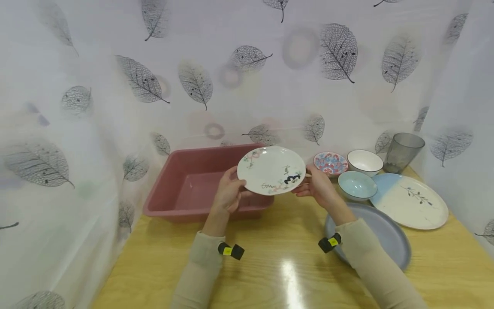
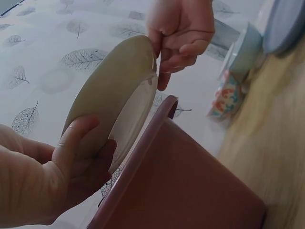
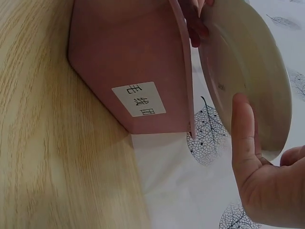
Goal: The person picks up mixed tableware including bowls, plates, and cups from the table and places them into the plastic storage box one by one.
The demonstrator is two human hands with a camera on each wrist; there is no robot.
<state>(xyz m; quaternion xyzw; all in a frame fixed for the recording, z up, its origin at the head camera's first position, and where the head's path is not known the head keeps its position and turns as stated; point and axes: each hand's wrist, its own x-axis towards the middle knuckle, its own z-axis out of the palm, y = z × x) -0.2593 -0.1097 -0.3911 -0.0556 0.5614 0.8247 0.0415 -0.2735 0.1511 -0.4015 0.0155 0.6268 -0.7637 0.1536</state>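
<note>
Both hands hold a white plate (image 1: 270, 169) with flowers and dark lettering above the right edge of a pink plastic basin (image 1: 170, 210). My left hand (image 1: 228, 191) pinches its left rim, thumb on one face and fingers on the other. At the opposite rim, my right hand (image 1: 317, 185) grips the plate between thumb and fingers. The left wrist view has the plate (image 2: 107, 86) tilted above the basin's rim. From the right wrist, the plate's underside (image 3: 243, 71) shows, with a finger (image 3: 243, 119) laid against it.
Right of the hands stand a patterned red-and-blue bowl (image 1: 330, 164), a white bowl (image 1: 365, 162), a light blue bowl (image 1: 357, 186) and a grey cup (image 1: 404, 152). A blue-and-white plate (image 1: 417, 201) and a grey plate (image 1: 390, 236) lie nearer. A leaf-print curtain (image 1: 247, 94) hangs behind the table.
</note>
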